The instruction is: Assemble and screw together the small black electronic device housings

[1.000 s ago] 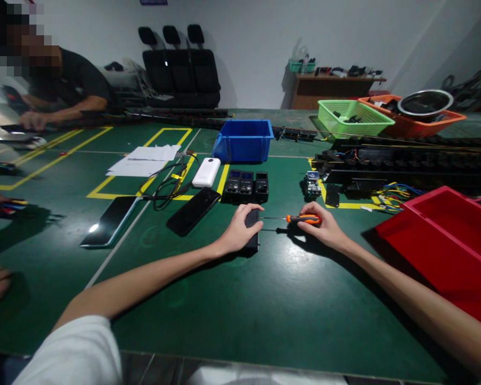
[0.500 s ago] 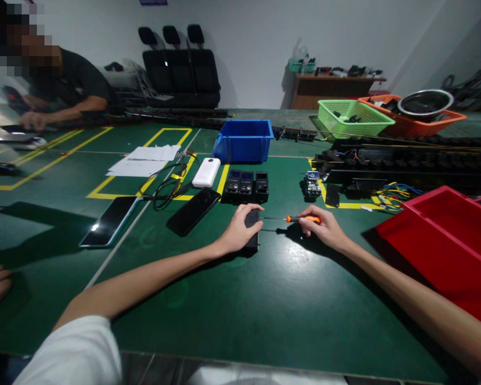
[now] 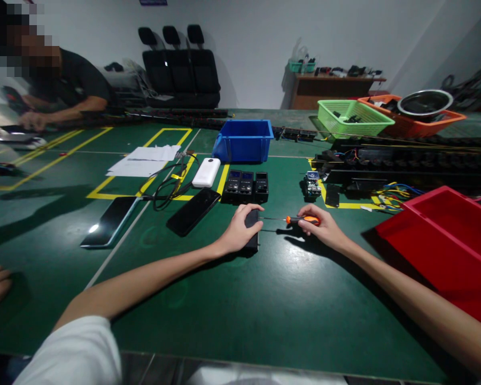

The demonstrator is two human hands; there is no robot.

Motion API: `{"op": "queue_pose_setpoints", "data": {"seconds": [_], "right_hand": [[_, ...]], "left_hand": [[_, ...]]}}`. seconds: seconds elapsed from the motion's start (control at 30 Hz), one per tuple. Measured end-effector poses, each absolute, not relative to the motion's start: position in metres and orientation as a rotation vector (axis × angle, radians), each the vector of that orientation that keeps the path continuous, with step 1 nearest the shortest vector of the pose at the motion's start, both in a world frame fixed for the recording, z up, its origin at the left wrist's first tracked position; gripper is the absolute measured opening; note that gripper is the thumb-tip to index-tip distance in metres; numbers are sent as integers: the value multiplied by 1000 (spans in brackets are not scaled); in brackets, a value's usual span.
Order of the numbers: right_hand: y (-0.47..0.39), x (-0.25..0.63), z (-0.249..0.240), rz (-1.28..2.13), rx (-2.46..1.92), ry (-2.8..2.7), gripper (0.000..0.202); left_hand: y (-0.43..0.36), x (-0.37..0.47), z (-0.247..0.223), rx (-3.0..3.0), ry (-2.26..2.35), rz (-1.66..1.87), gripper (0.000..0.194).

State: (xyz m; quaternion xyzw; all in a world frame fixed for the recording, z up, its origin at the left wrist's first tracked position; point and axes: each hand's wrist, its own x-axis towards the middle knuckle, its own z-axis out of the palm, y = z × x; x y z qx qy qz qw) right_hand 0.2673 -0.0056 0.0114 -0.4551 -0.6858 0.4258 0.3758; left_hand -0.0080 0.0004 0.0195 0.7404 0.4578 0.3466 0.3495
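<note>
One black housing [image 3: 252, 218], presumably light, rigid and best held by its sides, is being clasped by the curled left hand [image 3: 238, 230], nearer than the blue bin [image 3: 246, 149]; right of that bin, a screwdriver [image 3: 290, 220] is being finger-pinched by the right hand [image 3: 319, 225].

Here's the green worktable [image 3: 232, 315], carrying a black box [image 3: 252, 244] centre, two smartphones [image 3: 193, 212] left, blue bin [image 3: 246, 148] far, red bin [image 3: 428, 246] right!
</note>
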Motion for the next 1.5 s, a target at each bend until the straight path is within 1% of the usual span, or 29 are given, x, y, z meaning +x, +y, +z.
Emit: {"op": "queue_pose_setpoints", "data": {"seconds": [0.07,0.13,0.33,0.4,0.63,0.9,1.0,1.1,1.23,1.5], "right_hand": [[-5,268,11,961,-1127,-1788,31],[-5,269,10,888,-1116,-1816,30],[-5,272,6,821,-1183,-1816,26],[-5,272,6,842,-1190,-1799,26],[-9,267,9,1074,-1209,-1684,29],[-8,264,15,1102,-1283,-1750,41],[-7,265,13,1125,-1281,-1739,37],[-6,267,11,1045,-1203,-1755,28],[-5,268,9,910,-1115,-1784,33],[-6,268,11,756,-1180,-1803,25]], "left_hand": [[1,-8,19,1919,1186,899,30],[1,-8,19,1922,1192,900,31],[1,-7,19,1925,1194,891,31],[0,-8,20,1926,1193,893,31],[1,-8,19,1926,1182,892,31],[1,-7,19,1922,1182,886,31],[1,-8,19,1920,1183,881,31],[1,-8,18,1926,1182,891,31],[1,-8,17,1929,1182,889,31],[1,-9,18,1931,1177,890,30]]}}
